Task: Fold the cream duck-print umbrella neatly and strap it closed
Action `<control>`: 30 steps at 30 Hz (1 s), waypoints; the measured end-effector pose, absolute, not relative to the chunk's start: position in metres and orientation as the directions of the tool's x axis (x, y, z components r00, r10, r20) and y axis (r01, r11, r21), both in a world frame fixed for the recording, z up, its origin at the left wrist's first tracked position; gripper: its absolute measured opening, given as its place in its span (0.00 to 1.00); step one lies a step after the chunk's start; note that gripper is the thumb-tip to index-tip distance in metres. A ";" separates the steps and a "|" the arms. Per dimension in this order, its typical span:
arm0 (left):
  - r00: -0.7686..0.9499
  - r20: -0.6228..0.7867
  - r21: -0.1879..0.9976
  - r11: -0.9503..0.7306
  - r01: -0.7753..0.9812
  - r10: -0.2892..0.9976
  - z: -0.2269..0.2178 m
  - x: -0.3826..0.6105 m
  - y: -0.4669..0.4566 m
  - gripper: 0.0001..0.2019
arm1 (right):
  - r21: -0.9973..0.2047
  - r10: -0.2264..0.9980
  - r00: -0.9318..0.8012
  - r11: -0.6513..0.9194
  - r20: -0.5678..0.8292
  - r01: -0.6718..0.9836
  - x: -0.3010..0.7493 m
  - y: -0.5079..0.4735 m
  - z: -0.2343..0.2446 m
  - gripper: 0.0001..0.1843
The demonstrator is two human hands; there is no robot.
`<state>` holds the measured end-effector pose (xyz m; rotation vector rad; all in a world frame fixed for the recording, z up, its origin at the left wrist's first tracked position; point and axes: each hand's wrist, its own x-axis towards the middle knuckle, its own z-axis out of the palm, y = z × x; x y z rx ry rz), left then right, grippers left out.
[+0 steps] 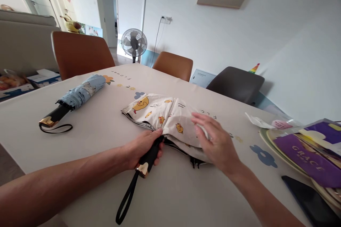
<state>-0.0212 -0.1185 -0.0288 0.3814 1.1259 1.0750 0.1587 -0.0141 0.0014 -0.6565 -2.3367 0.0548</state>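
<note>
A folded umbrella with a loose white canopy [170,113] printed with yellow ducks lies across the middle of the table. My left hand [149,145] is wrapped round its black handle [149,158], thumb up against the base of the canopy. The handle ends in a gold cap, from which a black wrist strap [127,198] hangs toward me. My right hand [215,142] is over the right side of the canopy, fingers stretched and thumb apart, with white cloth showing in the gap. Whether its fingertips press on the cloth is hard to see. Dark rib tips stick out below the canopy.
A rolled light-blue umbrella [81,94] lies at the left of the table [87,170]. At the right are a purple GRACE packet [306,159] on stacked round mats and a dark phone [310,198]. Chairs [82,53] and a fan [134,42] stand beyond.
</note>
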 end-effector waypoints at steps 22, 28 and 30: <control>0.039 -0.555 0.718 0.502 -0.483 0.831 -0.025 -0.020 -0.120 0.17 | -0.277 0.834 -0.540 0.549 0.115 0.789 0.181 0.033 -0.003 0.23; 0.046 -0.523 0.735 0.477 -0.482 0.851 -0.030 -0.022 -0.120 0.18 | -0.716 0.914 -0.304 0.400 0.268 0.572 0.176 0.016 0.011 0.16; 0.049 -0.517 0.739 0.475 -0.478 0.854 -0.032 -0.023 -0.119 0.19 | -0.874 0.941 -0.262 0.304 0.214 0.380 0.173 0.011 0.018 0.15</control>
